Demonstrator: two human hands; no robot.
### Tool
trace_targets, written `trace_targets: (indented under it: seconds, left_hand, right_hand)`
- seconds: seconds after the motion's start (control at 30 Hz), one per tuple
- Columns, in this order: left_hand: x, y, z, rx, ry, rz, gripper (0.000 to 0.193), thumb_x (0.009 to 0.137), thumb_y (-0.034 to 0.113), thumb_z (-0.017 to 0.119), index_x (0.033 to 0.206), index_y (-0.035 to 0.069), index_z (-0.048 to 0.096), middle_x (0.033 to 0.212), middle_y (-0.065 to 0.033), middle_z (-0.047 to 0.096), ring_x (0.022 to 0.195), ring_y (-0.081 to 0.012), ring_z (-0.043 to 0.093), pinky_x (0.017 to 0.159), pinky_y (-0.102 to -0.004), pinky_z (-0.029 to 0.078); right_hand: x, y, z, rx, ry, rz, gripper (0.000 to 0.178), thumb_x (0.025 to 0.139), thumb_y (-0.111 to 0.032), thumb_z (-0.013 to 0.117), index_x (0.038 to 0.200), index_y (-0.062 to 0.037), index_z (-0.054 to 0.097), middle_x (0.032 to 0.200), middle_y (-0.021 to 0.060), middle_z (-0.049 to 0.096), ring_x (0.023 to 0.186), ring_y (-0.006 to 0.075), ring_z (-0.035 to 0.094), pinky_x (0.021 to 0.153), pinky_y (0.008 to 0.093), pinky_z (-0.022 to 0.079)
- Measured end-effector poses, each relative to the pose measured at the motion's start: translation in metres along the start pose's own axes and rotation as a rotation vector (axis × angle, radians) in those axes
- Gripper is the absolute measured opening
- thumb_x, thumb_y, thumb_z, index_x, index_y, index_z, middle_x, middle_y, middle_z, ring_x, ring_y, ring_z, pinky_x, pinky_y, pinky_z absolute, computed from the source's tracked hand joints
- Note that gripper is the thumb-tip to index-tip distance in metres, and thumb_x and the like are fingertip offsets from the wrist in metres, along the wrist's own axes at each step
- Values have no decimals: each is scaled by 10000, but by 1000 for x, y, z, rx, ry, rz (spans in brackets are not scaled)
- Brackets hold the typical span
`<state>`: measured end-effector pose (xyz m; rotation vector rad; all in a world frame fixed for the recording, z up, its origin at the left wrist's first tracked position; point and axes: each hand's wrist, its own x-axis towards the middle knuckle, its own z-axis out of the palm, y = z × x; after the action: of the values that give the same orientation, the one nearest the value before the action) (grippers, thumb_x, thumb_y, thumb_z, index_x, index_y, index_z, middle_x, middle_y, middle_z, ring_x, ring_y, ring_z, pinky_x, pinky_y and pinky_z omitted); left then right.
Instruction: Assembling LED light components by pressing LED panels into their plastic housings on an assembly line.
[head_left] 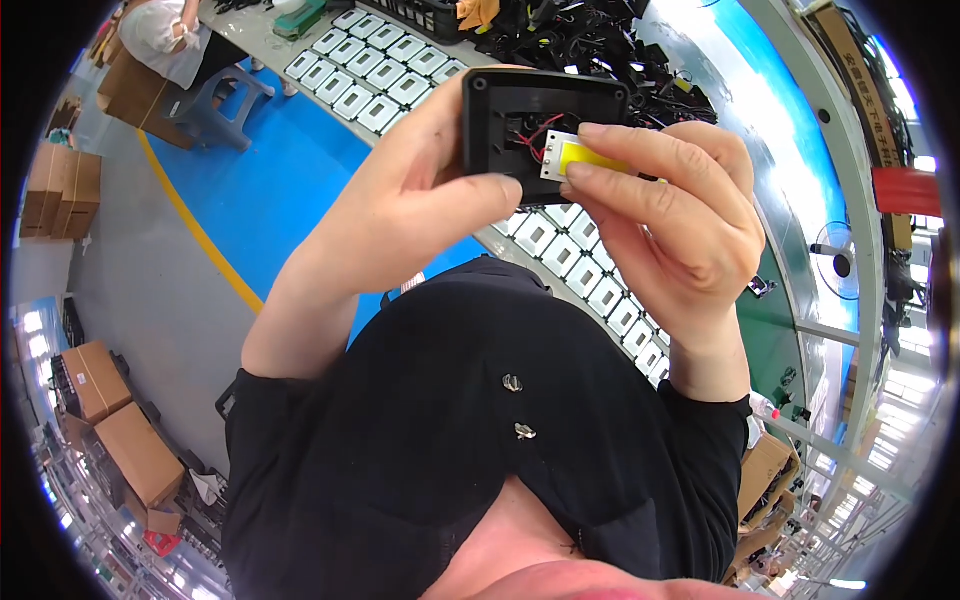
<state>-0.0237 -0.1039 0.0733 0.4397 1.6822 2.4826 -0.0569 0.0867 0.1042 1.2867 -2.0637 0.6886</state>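
A black plastic housing (490, 135), open on the side facing me, is gripped at its left end by my left hand (420, 180), the thumb along its lower edge. Thin red and dark wires (537, 140) run inside it. My right hand (690, 200) pinches an LED panel (551, 158), white-edged with a yellow face, between thumb and fingers over the housing's right part. The wires lead to the panel's left edge, though the exact joints are too small to make out. The fingers hide the panel's right end.
Rows of white-and-black frames (385, 72) cover the workbench behind and below my hands. A heap of black parts with cables (590, 45) lies at the back. Left are a grey-blue stool (225, 105), a seated person (160, 40) and cardboard boxes (140, 455). A small fan (838, 262) stands right.
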Motion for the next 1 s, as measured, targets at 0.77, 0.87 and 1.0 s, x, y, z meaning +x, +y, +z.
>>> trace_targets:
  seconds: [0.77, 0.87, 1.0]
  left_hand:
    - [-17, 11, 17, 117, -24, -157, 626, 714, -28, 477, 1318, -38, 312, 1217, -104, 471, 1153, -174, 446, 974, -283, 338]
    - [-17, 8, 18, 109, -1, -69, 604, 724, -12, 456, 1310, -49, 317, 1222, -128, 473, 1147, -192, 462, 967, -290, 353]
    - [-16, 8, 20, 70, 61, -4, 559, 760, -1, 403, 1309, -51, 314, 1230, -154, 471, 1126, -215, 488, 963, -316, 374]
  right_hand:
    - [-3, 2, 11, 67, -2, -59, 272, 509, -52, 751, 772, -78, 687, 854, 41, 632, 758, 215, 540, 618, 271, 449]
    - [1, -2, 7, -55, -31, -82, 296, 513, -82, 746, 803, -128, 703, 893, 0, 630, 796, 204, 513, 680, 273, 420]
    - [22, -31, -15, -356, -333, -43, 274, 662, -266, 663, 916, -183, 722, 992, 51, 558, 935, 224, 450, 848, 331, 321]
